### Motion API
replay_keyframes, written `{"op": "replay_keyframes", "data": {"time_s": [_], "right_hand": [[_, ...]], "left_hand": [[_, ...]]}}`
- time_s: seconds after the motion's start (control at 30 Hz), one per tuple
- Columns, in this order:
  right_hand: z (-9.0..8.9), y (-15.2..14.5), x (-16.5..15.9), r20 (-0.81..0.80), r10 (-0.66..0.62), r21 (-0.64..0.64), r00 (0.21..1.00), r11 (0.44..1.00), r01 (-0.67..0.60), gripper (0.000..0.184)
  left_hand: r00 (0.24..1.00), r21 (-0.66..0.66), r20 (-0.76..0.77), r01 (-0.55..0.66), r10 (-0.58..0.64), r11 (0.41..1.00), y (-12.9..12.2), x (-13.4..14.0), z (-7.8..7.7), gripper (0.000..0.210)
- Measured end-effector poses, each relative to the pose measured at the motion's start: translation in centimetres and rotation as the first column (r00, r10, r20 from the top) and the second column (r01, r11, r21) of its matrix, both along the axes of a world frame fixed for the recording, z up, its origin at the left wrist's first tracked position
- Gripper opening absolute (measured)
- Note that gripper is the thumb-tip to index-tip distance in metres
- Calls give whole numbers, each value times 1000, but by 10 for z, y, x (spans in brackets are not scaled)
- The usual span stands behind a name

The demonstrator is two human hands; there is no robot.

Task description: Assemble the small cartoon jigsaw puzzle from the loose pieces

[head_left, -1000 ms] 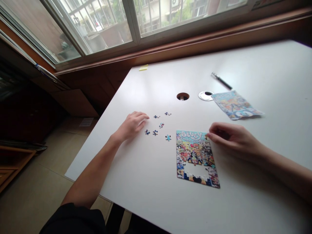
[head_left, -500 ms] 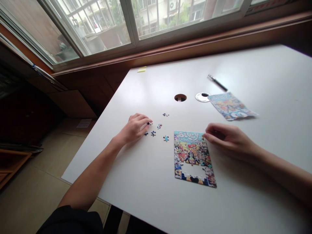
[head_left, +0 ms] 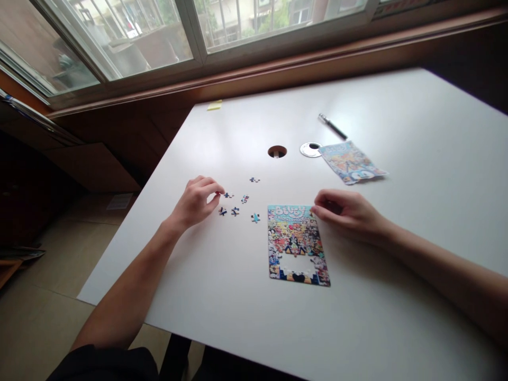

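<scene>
A jigsaw puzzle [head_left: 278, 233] in a flat rectangular frame lies on the white table, with a white gap in its lower part. The thumb and curled fingers of my right hand [head_left: 345, 211] are closed at its upper right corner. To the left, my left hand [head_left: 198, 200] hovers low, thumb and forefinger slightly apart at the edge of a dark puzzle piece [head_left: 229, 195]. Around it lie other loose pieces: a dark one [head_left: 235, 211], a blue one [head_left: 255, 217], a red-and-blue one [head_left: 245, 199] and a pale one [head_left: 254, 180].
A creased picture sheet [head_left: 351, 161] lies at the right, behind my right hand. Beyond it are a dark pen [head_left: 332, 126] and a metal ring [head_left: 310, 150]. A round hole [head_left: 277, 152] pierces the table. Yellow tape [head_left: 215, 105] marks the far edge, below a window.
My left hand has drawn back slightly to the left, uncovering the dark piece beneath its fingers. My right hand stays at the puzzle's corner. The whole view has shifted.
</scene>
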State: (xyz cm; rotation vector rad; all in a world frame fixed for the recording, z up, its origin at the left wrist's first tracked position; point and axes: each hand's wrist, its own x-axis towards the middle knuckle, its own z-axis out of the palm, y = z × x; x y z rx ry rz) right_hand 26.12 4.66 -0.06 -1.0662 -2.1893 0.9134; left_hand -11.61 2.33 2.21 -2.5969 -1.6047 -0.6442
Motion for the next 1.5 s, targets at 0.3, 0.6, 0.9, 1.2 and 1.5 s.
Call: {"op": "replay_keyframes", "data": {"time_s": [0.3, 0.6, 0.9, 1.2, 1.5], "right_hand": [[0, 0, 0, 0, -2, 8, 1000, 1000, 2, 22], [4, -3, -3, -35, -19, 24, 999, 1000, 20, 17], [5, -3, -4, -37, -16, 14, 999, 1000, 17, 17], [5, -2, -3, -15, -14, 67, 1000, 998, 15, 17], [26, -35, -29, -4, 339, 173, 941, 927, -334, 7]], "left_hand": [[988, -246, 18, 155, -155, 957, -5, -10, 17, 17], [977, -370, 63, 213, -204, 904, -4, -9, 16, 17], [975, -416, 124, 218, -183, 883, -3, -9, 13, 21], [905, -503, 420, 294, -67, 813, -15, 17, 15, 10], [590, -536, 790, 531, 168, 656, -62, 106, 4, 13]]}}
